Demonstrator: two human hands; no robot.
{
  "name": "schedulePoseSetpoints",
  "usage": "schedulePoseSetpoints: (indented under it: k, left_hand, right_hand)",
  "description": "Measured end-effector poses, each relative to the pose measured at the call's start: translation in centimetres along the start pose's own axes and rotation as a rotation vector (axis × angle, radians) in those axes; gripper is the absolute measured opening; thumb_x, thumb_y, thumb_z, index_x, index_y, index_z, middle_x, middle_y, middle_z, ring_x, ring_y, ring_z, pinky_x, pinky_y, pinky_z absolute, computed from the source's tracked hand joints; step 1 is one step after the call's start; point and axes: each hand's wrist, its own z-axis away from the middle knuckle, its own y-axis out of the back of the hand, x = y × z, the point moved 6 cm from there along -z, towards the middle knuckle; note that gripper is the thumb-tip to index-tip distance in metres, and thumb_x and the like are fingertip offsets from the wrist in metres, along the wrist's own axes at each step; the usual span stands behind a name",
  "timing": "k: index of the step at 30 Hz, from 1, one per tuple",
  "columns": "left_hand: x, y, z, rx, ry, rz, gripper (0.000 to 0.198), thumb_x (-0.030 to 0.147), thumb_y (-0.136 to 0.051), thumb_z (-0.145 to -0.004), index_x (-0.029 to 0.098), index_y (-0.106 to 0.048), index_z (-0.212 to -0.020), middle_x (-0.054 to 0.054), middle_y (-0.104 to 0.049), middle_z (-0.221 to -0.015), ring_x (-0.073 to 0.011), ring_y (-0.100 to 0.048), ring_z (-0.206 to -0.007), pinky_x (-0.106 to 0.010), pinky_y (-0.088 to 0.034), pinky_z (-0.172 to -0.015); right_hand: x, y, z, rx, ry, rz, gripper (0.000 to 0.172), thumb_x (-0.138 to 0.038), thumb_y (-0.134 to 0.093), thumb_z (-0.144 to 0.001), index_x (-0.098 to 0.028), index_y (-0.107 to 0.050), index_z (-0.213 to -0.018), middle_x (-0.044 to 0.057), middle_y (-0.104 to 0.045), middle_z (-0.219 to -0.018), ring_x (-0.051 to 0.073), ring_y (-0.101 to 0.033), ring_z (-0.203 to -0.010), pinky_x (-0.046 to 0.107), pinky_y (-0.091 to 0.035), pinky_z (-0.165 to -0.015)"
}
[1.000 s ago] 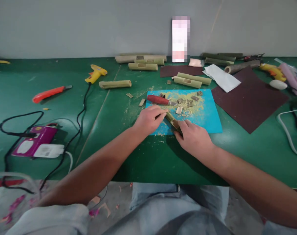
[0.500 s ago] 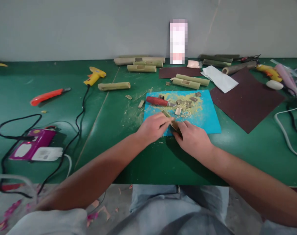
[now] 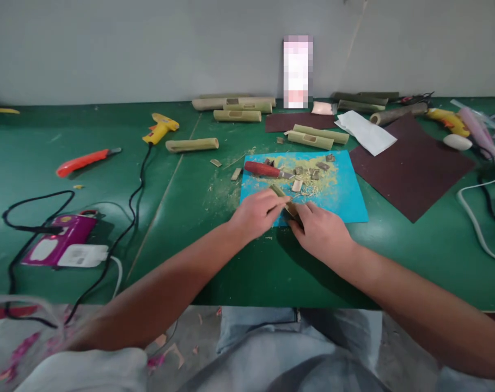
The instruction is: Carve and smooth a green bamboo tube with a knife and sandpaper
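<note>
A short bamboo tube (image 3: 277, 189) is held at a slant over the near edge of a blue sheet (image 3: 349, 188). My left hand (image 3: 257, 214) pinches it from the left, thumb and fingers together near its middle. My right hand (image 3: 324, 231) is closed around its lower end, where a brownish part shows; whether that is the tube's skin or something else, I cannot tell. Just beyond my hands lies a red-handled chisel (image 3: 262, 169), its metal tip pointing right. Bamboo chips (image 3: 297, 185) and pale shavings are scattered around it on the sheet.
More bamboo tubes (image 3: 310, 140), some with cut openings, lie toward the wall. Brown sandpaper-like sheets (image 3: 413, 174) and white paper (image 3: 366, 132) are at right. On the left are a yellow glue gun (image 3: 162, 129), an orange-red utility knife (image 3: 84, 162) and a purple power box (image 3: 73, 231) with cables.
The view has shifted slightly, so things on the left appear a little farther right. Both hands keep almost the same place and grip on the bamboo tube.
</note>
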Motion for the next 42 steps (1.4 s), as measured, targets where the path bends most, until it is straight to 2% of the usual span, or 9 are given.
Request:
schedulePoseSetpoints:
  k: [3,7,12,15,20,30,34,38,42]
  left_hand:
    - [-0.55,0.57,-0.11,0.075,0.033,-0.054,0.024,0.025,-0.054,-0.098,0.014,-0.074,-0.101,-0.007,-0.070,-0.086,-0.0163,-0.066,-0.081,-0.028,-0.054,-0.076]
    - [-0.25,0.06,-0.11,-0.003,-0.018,-0.018,0.025,0.025,-0.053,-0.099,0.013,-0.072,-0.110,-0.008,-0.070,-0.086,-0.0158,-0.066,-0.080,-0.028,-0.054,-0.074]
    - [-0.34,0.37,-0.06,0.057,0.017,-0.051,0.025,0.025,-0.053,-0.098,0.014,-0.074,-0.104,-0.008,-0.071,-0.087,-0.0173,-0.067,-0.082,-0.031,-0.055,-0.077]
    - [-0.03,-0.22,0.00,-0.040,-0.014,-0.013,0.027,0.025,-0.052,-0.098,0.015,-0.072,-0.113,-0.007,-0.070,-0.088,-0.0166,-0.067,-0.080,-0.029,-0.055,-0.073]
    - [-0.72,0.53,-0.03,0.061,0.043,-0.025,0.024,0.023,-0.054,-0.097,0.013,-0.074,-0.105,-0.008,-0.071,-0.089,-0.0171,-0.067,-0.082,-0.030,-0.055,-0.077]
    - [-0.56,-0.09,-0.02,-0.007,-0.020,-0.029,0.028,0.025,-0.051,-0.099,0.011,-0.072,-0.111,-0.009,-0.069,-0.087,-0.0166,-0.066,-0.080,-0.029,-0.054,-0.073]
    - [-0.61,0.20,0.01,0.041,0.014,-0.074,0.027,0.026,-0.051,-0.099,0.013,-0.073,-0.106,-0.008,-0.070,-0.088,-0.0172,-0.066,-0.082,-0.031,-0.055,-0.076]
    - [-0.36,-0.20,0.02,-0.036,-0.005,-0.040,0.029,0.027,-0.049,-0.100,0.014,-0.071,-0.113,-0.007,-0.068,-0.086,-0.0165,-0.066,-0.080,-0.030,-0.056,-0.074]
    - [-0.74,0.31,-0.10,0.033,0.033,-0.067,0.028,0.026,-0.049,-0.099,0.014,-0.072,-0.107,-0.008,-0.069,-0.088,-0.0174,-0.066,-0.083,-0.033,-0.056,-0.077]
  right_hand:
    - [0.10,0.05,-0.03,0.015,-0.010,0.005,0.028,-0.033,-0.045,-0.099,-0.015,-0.062,-0.113,0.009,-0.067,-0.097,0.021,-0.062,-0.079,0.034,-0.029,-0.057]
    - [0.12,-0.01,0.00,0.034,0.011,0.004,0.029,-0.035,-0.044,-0.099,-0.016,-0.064,-0.110,0.008,-0.067,-0.095,0.020,-0.061,-0.076,0.033,-0.027,-0.056]
    - [0.30,-0.05,0.04,0.056,-0.001,0.006,0.029,-0.035,-0.046,-0.098,-0.016,-0.064,-0.112,0.007,-0.066,-0.093,0.020,-0.060,-0.073,0.034,-0.024,-0.055]
    - [0.24,-0.14,0.03,0.047,0.002,0.004,0.031,-0.035,-0.044,-0.099,-0.017,-0.065,-0.113,0.007,-0.066,-0.094,0.019,-0.060,-0.074,0.034,-0.023,-0.054]
    - [0.26,0.01,0.04,0.058,-0.017,0.002,0.033,-0.036,-0.045,-0.098,-0.018,-0.064,-0.118,0.007,-0.065,-0.093,0.019,-0.059,-0.072,0.034,-0.023,-0.054]
    - [0.16,0.23,0.13,0.090,0.008,0.052,0.031,-0.038,-0.046,-0.098,-0.019,-0.066,-0.111,0.006,-0.065,-0.091,0.021,-0.062,-0.081,0.034,-0.028,-0.058]
    - [0.25,0.28,0.06,0.096,-0.001,0.064,0.034,-0.038,-0.044,-0.099,-0.019,-0.066,-0.116,0.008,-0.066,-0.094,0.021,-0.061,-0.082,0.034,-0.028,-0.059]
    - [0.23,0.20,0.09,0.092,0.014,0.063,0.032,-0.037,-0.044,-0.099,-0.018,-0.067,-0.113,0.008,-0.066,-0.093,0.021,-0.061,-0.081,0.034,-0.026,-0.058]
    - [0.29,0.23,0.18,0.107,0.014,0.055,0.031,-0.037,-0.045,-0.098,-0.018,-0.067,-0.110,0.007,-0.066,-0.090,0.020,-0.061,-0.078,0.034,-0.025,-0.058]
